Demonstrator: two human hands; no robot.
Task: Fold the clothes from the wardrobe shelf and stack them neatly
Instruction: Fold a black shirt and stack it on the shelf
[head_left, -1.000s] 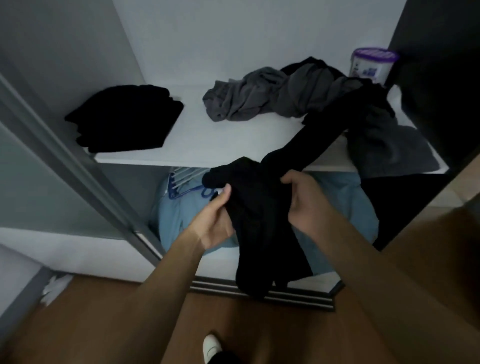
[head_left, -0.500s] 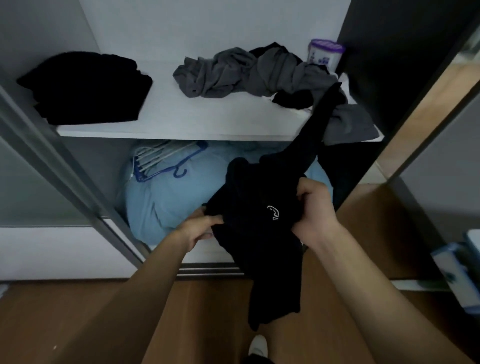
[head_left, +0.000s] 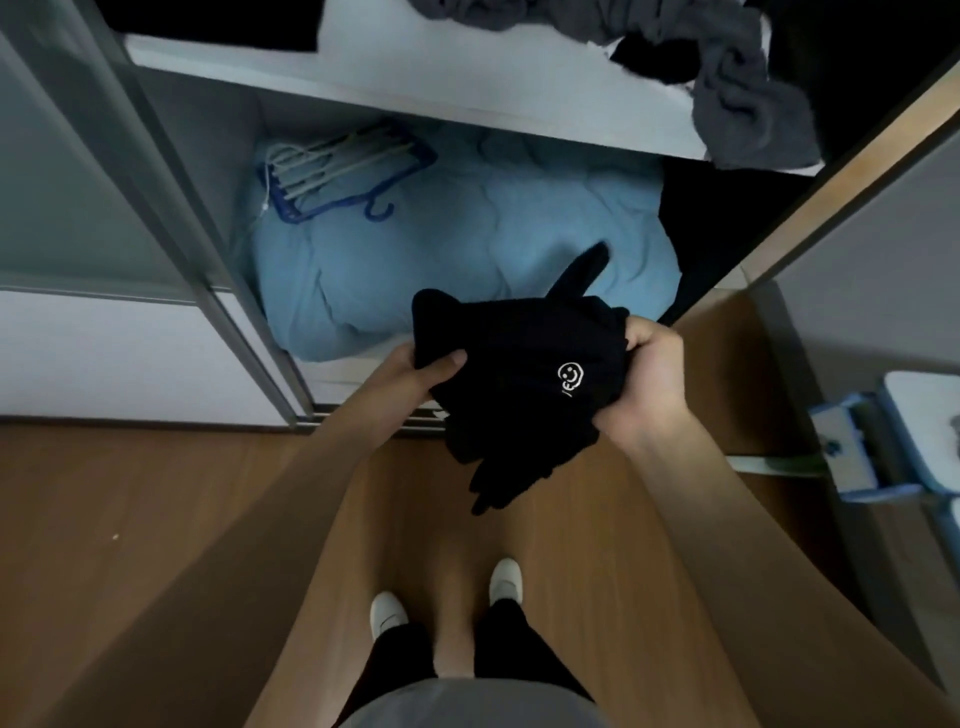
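Left hand (head_left: 408, 371) and right hand (head_left: 652, 382) are both grasping the bunched black smiley-logo garment (head_left: 519, 374) mid-air, below the wardrobe shelf (head_left: 467, 73). Likely the pre-fold step. Next it's needing shaking out and edges finding.

The left forearm (head_left: 311, 519) and right forearm (head_left: 727, 519) stretched forward, angling inward. The left hand (head_left: 410, 371) pinched a black garment (head_left: 519, 353), thumb on top. The right hand (head_left: 654, 379) gripped its opposite side, fingers curled.
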